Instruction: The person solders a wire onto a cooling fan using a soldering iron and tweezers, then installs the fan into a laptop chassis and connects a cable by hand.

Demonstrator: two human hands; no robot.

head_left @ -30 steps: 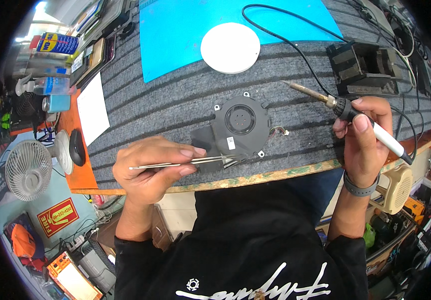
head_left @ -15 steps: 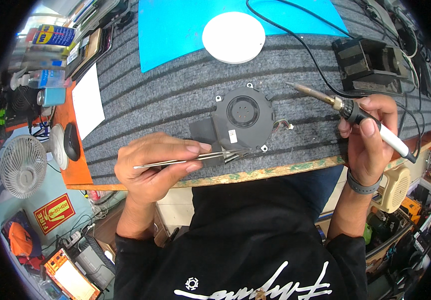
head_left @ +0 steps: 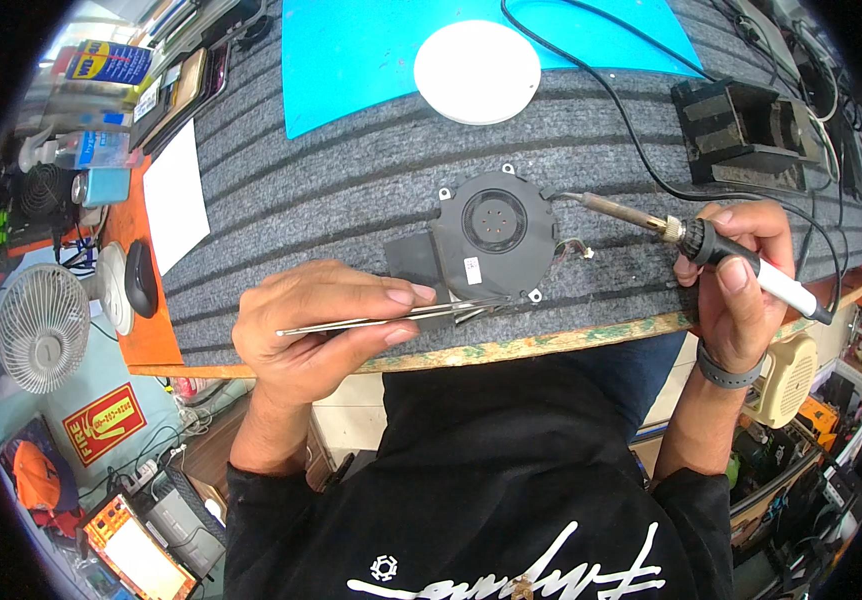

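Note:
My left hand [head_left: 326,325] pinches a pair of long metal tweezers [head_left: 346,325], their tips at the lower edge of a black blower fan [head_left: 496,250]. The fan lies on the striped grey mat [head_left: 331,180], with a small white label, mounting tabs and a thin cable with a white connector [head_left: 587,253] at its right. A dark flat piece [head_left: 411,260] sticks out from its left side. My right hand [head_left: 736,275] is closed round a soldering iron [head_left: 751,275] with a black and white handle. Its tip is by the fan's upper right edge; whether they touch I cannot tell.
A blue mat [head_left: 351,80] with a white disc [head_left: 476,70] lies behind, a black iron stand [head_left: 741,130] and cables at back right. White paper [head_left: 173,190], a mouse [head_left: 141,278], bottles [head_left: 101,150] and a small fan [head_left: 41,330] are left. The bench edge [head_left: 551,342] runs before me.
The soldering iron's tip has moved down and left to the blower fan's edge. The view has shifted slightly. My left hand keeps its grip on the tweezers at the fan.

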